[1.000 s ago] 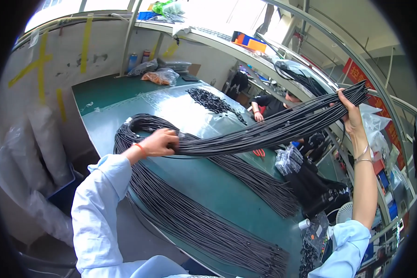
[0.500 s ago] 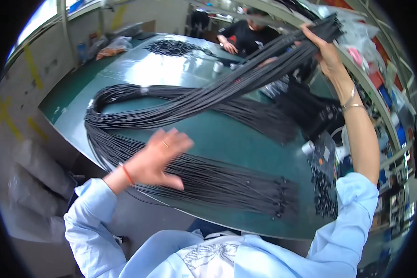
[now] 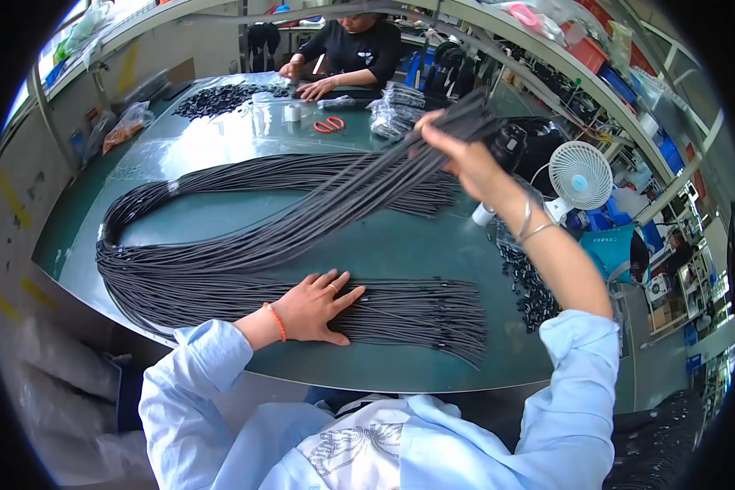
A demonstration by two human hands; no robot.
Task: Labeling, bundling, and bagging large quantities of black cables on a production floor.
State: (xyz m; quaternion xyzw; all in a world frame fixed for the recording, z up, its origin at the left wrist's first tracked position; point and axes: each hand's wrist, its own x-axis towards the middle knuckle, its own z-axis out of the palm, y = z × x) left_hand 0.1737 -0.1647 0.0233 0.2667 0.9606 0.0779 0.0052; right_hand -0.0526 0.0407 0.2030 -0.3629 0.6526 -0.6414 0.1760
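My left hand (image 3: 314,306) lies open and flat, pinning the near black cord bundle (image 3: 220,286) to the green desk (image 3: 367,245), while my right hand (image 3: 457,151) grips its raised far ends, keeping strands taut.

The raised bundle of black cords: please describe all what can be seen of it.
The raised bundle of black cords is many thin, matte, rubbery-looking strands. The right hand grips one end, lifted above the green table. The strands slope down leftward to the table, curving into the flat layer under the left hand.
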